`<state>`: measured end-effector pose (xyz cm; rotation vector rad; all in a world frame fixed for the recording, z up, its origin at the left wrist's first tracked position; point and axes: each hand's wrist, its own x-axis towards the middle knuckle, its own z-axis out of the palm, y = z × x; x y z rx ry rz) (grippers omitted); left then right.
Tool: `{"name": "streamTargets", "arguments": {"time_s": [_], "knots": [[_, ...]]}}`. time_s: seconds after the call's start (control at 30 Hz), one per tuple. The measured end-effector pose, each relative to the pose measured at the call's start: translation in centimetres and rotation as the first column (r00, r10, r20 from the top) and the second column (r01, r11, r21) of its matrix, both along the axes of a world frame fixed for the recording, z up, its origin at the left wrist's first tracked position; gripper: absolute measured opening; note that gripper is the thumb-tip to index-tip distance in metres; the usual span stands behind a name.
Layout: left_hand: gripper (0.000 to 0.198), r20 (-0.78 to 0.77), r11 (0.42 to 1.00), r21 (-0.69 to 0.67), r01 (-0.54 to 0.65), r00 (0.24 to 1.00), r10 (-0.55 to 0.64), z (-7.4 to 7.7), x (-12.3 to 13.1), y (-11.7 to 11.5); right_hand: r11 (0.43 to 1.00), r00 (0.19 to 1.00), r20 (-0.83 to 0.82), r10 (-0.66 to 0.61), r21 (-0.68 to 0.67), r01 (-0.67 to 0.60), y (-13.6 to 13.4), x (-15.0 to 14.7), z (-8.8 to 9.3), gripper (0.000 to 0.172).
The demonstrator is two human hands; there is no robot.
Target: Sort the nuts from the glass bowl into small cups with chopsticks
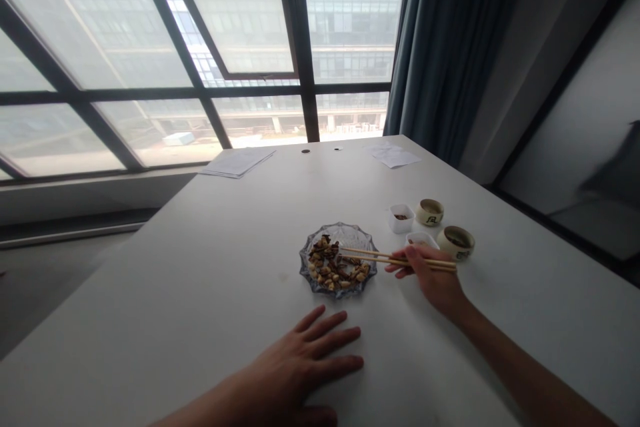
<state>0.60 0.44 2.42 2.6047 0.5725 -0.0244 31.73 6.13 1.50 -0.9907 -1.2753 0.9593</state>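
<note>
My right hand (427,273) grips a pair of wooden chopsticks (373,255), their tips over the glass dish. That clear, scallop-edged dish (367,238) holds a mix of pale, nut-like pieces (330,277) and dark brown dried bits (326,250). Whether the tips pinch a piece is too small to tell. My left hand (313,360) lies flat on the white table in front of the dish, fingers spread, holding nothing. Just behind my right hand is a small white container (423,239), partly hidden by it.
Another white container (401,219) with dark bits stands behind the dish to the right. Beside it are two cream cups with dark markings, a farther cup (430,212) and a nearer cup (456,243). Papers (237,162) and loose sheets (396,155) lie toward the table's far end.
</note>
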Motion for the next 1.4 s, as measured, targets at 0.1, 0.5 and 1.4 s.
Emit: {"name": "streamTargets", "arguments": {"time_s": [0.1,0.5,1.4], "knots": [[0.072,0.002,1.000,0.004,0.001,1.000,-0.001,0.0,0.0,0.0,1.000,1.000,0.008,0.031,0.007,-0.031,0.1,-0.6,-0.7,0.045],[0.070,-0.025,1.000,-0.003,-0.004,1.000,0.004,0.1,0.3,0.0,0.996,0.996,0.001,0.088,-0.011,-0.088,0.3,-1.7,-1.1,0.044],[0.073,0.025,1.000,-0.008,-0.009,1.000,0.009,-0.2,0.0,-0.1,0.881,0.879,-0.171,-0.444,0.095,0.463,0.9,2.0,1.2,0.051]]}}
